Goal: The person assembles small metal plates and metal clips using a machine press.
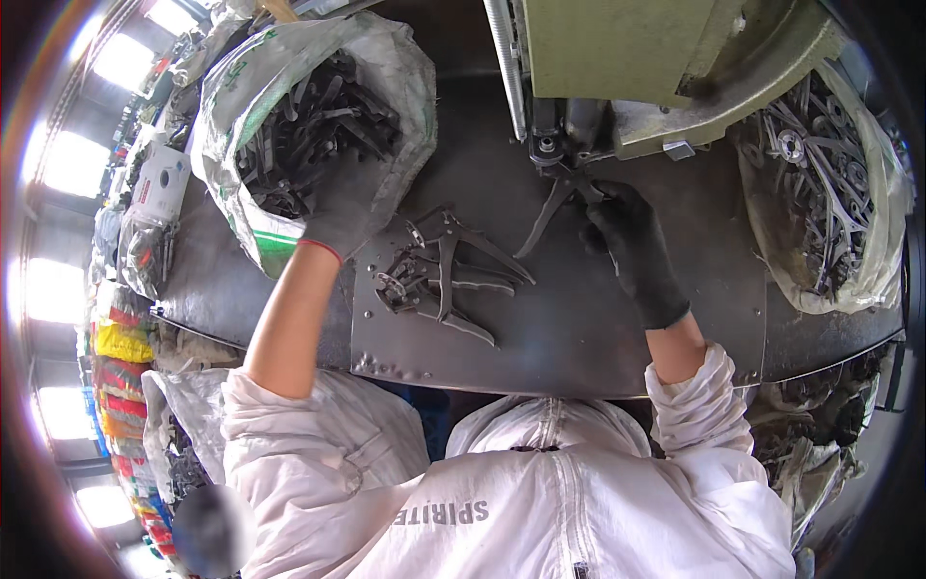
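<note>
- The left hand [340, 207], in a dark glove, is seen at about 10 o'clock from the middle of the view, reaching into the mouth of a white woven sack [253, 101]; whether its fingers are closed on a part cannot be told.
- The sack is filled with dark metal blanks [323, 116] and rests on the dark steel counter [579, 328] at 11 o'clock.
- The right hand [625, 230], also gloved, is closed around a forked metal part [552, 214], which is held at 1 o'clock under the tooling of a green press [637, 58].
- The part's long legs slant down toward 7 o'clock, away from the hand.
- A small pile of similar forked parts [439, 275] lies on the counter between the two hands, near the centre.
- A second sack [873, 241] with grey ring-ended parts is seen at 3 o'clock, well apart from the right hand.
</note>
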Tool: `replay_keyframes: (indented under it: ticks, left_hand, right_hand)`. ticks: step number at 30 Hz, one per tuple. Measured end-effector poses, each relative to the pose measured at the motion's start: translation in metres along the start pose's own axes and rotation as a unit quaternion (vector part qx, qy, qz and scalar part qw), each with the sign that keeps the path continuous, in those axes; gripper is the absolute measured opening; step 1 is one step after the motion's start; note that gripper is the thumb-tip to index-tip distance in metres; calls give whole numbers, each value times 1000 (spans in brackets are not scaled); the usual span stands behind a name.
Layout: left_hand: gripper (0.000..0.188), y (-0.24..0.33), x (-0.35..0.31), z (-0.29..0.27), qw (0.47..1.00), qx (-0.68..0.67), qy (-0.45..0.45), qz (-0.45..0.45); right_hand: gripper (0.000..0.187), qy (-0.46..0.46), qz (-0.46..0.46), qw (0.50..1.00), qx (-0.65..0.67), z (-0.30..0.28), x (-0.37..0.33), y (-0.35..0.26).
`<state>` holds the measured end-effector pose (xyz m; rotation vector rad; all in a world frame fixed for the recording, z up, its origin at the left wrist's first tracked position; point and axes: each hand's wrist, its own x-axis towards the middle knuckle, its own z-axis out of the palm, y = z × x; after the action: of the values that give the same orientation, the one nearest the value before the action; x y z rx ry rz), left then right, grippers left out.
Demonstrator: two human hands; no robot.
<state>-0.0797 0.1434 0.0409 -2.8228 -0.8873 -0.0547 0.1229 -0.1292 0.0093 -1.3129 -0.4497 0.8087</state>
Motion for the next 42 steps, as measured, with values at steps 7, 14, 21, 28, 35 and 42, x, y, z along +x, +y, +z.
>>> replay_keyframes:
  ticks: [7, 14, 21, 28, 35, 42]
  left_hand:
    - [37, -65, 2, 21, 974, 68, 13, 215]
    - [31, -30, 4, -1, 972, -209, 23, 101]
    - [31, 66, -4, -62, 895, -421, 67, 129]
    - [36, 166, -11, -53, 790, -557, 16, 256]
    - [33, 161, -11, -15, 787, -584, -198, 40]
    - [28, 132, -26, 40, 657, -753, -34, 33]
  right_hand:
    - [34, -3, 17, 1000, -14, 6, -9, -23]
    - [38, 0, 51, 998, 49, -4, -12, -2]
    - [33, 31, 54, 998, 21, 7, -12, 3]
    - [25, -56, -185, 978, -81, 1, 7, 2]
    - [23, 114, -85, 906, -398, -67, 127, -59]
    - [27, 271, -317, 803, -426, -108, 73, -5]
